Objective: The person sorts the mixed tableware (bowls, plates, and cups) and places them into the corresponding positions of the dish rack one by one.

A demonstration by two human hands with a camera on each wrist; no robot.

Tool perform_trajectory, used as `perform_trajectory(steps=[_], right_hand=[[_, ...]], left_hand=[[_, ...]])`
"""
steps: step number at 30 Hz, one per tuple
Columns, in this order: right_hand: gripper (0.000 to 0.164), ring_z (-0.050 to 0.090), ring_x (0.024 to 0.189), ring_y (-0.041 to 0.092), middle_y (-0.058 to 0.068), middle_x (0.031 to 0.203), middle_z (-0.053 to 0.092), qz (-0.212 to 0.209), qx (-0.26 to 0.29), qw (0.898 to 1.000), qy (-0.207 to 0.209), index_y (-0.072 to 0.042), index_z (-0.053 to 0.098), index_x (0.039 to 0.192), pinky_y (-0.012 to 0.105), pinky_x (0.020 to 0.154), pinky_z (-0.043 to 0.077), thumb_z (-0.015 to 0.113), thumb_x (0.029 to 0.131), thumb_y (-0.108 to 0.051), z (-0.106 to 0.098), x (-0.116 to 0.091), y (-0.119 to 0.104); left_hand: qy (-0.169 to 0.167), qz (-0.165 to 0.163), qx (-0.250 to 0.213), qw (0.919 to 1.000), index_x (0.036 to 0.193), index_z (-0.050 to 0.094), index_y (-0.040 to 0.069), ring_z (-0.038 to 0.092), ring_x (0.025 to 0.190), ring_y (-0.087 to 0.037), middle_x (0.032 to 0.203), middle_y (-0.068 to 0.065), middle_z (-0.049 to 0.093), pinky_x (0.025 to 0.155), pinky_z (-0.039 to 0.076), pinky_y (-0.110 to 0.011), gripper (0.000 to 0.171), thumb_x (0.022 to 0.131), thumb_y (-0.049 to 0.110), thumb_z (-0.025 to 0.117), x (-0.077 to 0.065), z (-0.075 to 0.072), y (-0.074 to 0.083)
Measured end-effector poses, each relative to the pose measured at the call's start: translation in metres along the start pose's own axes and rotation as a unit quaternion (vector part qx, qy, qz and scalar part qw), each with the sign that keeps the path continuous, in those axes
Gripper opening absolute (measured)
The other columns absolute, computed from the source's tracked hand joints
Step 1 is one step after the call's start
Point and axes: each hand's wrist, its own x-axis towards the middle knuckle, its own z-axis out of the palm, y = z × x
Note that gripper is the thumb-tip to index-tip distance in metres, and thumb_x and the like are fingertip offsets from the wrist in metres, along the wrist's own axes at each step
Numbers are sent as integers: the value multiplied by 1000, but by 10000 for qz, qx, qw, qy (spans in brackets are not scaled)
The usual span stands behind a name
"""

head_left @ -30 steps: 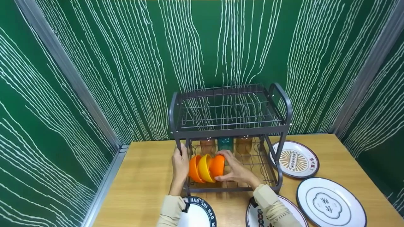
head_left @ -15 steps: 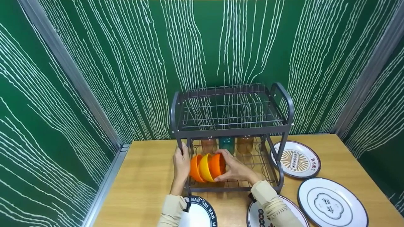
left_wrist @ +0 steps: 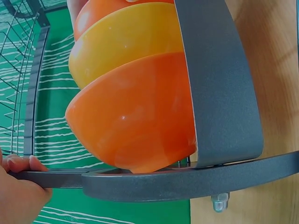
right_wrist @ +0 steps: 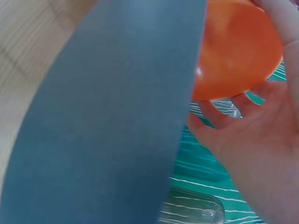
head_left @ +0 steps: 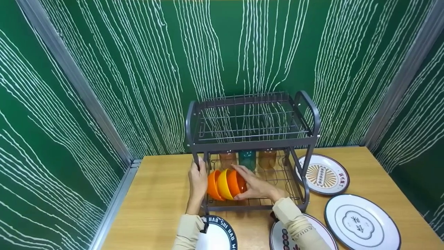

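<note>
My left hand (head_left: 198,178) grips the left front post of a dark two-tier dish rack (head_left: 255,142). In the left wrist view, its fingers and thumb close round the frame. On the lower tier an orange bowl (head_left: 213,185), a yellow bowl (head_left: 224,185) and a second orange bowl (head_left: 234,182) stand on edge in a row, close together. My right hand (head_left: 256,185) holds the rightmost orange bowl, its thumb at the near side and fingers at the far side. The right wrist view shows that orange bowl (right_wrist: 238,51) in the fingers, partly hidden by the rack's rail.
Behind the bowls stand a pinkish glass (head_left: 228,160), a teal glass (head_left: 247,159) and an amber glass (head_left: 267,159). Right of the rack lie a sunburst-patterned plate (head_left: 322,175) and a white plate (head_left: 362,222). Two more plates lie in front, partly under the forearms.
The rightmost orange bowl has turned in my right hand, its hollow now showing toward the right, and sits closer to the yellow bowl. My left hand keeps its grip on the post.
</note>
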Motion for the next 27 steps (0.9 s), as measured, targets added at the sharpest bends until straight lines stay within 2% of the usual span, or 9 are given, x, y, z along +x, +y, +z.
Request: perform_trajectory(steps=[4, 6, 11, 16, 23, 27], right_hand=[[110, 37, 130, 35, 6, 156, 10, 163, -166, 9997, -40, -27, 9, 153, 57, 100, 38, 79, 71, -48, 0, -2, 0], [110, 37, 129, 35, 5, 157, 9, 246, -187, 9995, -31, -32, 7, 152, 57, 100, 37, 79, 71, -49, 0, -3, 0], [111, 32, 133, 35, 4, 157, 8, 229, -145, 9995, 149, -38, 2, 151, 59, 100, 36, 78, 71, -51, 1, -7, -4], [108, 24, 138, 34, 5, 157, 7, 121, 38, 9994, 321, -36, 3, 151, 62, 99, 34, 77, 73, -51, -1, -16, -8], [106, 18, 140, 35, 4, 157, 5, -164, -44, 9982, 572, -25, 8, 152, 62, 100, 34, 75, 75, -50, -6, -36, -10], [106, 20, 140, 34, 3, 157, 7, -160, -151, 9968, 767, -29, 8, 152, 59, 100, 36, 76, 73, -52, -7, -47, -12]], left_hand=[[93, 20, -4, 10000, 87, 53, 0, 40, 57, -16, 64, 0, 40, 51, 32, -27, 18, 100, 10, 45, 4, 6, -23], [92, 14, -49, 9999, 87, 53, 2, 40, 57, -15, 64, 1, 41, 50, 33, -26, 17, 100, 11, 45, 5, 7, -26], [23, 35, -166, 9999, 87, 52, 6, 41, 57, -15, 65, 1, 43, 51, 34, -26, 18, 101, 16, 45, 5, 5, -28], [65, 64, -70, 9999, 87, 52, 8, 42, 57, -16, 65, 1, 43, 50, 35, -27, 18, 101, 17, 44, 5, 4, -26], [147, 151, -15, 9998, 85, 51, 7, 39, 58, -15, 65, 2, 39, 51, 32, -26, 16, 100, 12, 46, 4, 6, -26], [200, 180, 73, 9996, 85, 52, 5, 38, 59, -16, 65, 1, 38, 52, 30, -27, 17, 100, 12, 46, 4, 6, -26]])
